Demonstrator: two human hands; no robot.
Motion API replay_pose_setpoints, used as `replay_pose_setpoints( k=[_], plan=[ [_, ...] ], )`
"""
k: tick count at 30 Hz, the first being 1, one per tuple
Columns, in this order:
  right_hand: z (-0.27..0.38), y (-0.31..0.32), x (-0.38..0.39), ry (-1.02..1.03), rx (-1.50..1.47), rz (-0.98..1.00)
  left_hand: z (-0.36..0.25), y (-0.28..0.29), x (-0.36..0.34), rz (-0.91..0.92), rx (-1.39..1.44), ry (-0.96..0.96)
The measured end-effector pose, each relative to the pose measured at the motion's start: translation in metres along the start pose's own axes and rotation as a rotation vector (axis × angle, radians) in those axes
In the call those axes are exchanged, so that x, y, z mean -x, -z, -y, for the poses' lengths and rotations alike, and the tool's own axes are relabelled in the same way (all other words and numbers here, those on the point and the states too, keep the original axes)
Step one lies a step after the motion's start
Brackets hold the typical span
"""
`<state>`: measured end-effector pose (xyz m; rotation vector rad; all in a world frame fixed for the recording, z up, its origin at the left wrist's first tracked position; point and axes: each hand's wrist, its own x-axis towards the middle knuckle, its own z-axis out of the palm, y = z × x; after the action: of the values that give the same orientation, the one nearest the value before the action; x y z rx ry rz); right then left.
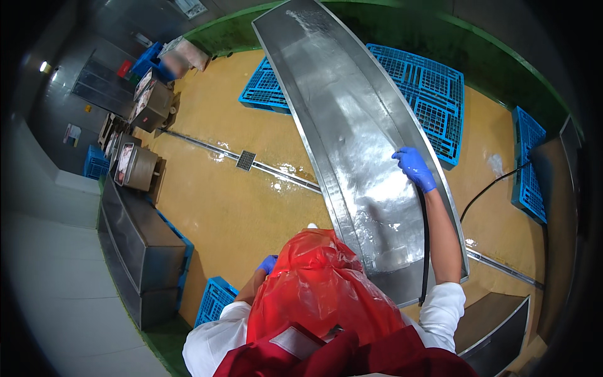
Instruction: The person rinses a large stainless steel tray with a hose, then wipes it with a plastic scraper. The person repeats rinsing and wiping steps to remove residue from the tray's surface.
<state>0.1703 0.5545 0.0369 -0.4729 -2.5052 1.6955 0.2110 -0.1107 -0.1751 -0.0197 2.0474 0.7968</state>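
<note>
In a blue glove, my right hand (414, 168) is closed around the end of a black hose (425, 245) over a long stainless steel trough (326, 107). The hose hangs down along my right forearm and over the trough's near rim. Water wets the trough's bottom, with splashes glinting at its far end and near end. My left hand (269, 263), gloved in blue too, is beside the red plastic apron (314, 264) at my left side; its fingers are mostly hidden.
Blue plastic pallets (433, 94) lie beyond and beside the trough. A floor drain (246, 160) crosses the wet yellow floor. Steel bins (139, 168) with contents stand at left, near a large steel tank (147, 251). More hose (487, 188) runs along the right.
</note>
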Motion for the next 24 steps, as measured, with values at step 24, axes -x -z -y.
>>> replay_pose_setpoints(
  k=[24],
  plan=[
    [0.024, -0.004, 0.001, -0.227, -0.196, -0.115, -0.047, -0.006, 0.033, -0.055, 0.003, 0.077]
  ],
)
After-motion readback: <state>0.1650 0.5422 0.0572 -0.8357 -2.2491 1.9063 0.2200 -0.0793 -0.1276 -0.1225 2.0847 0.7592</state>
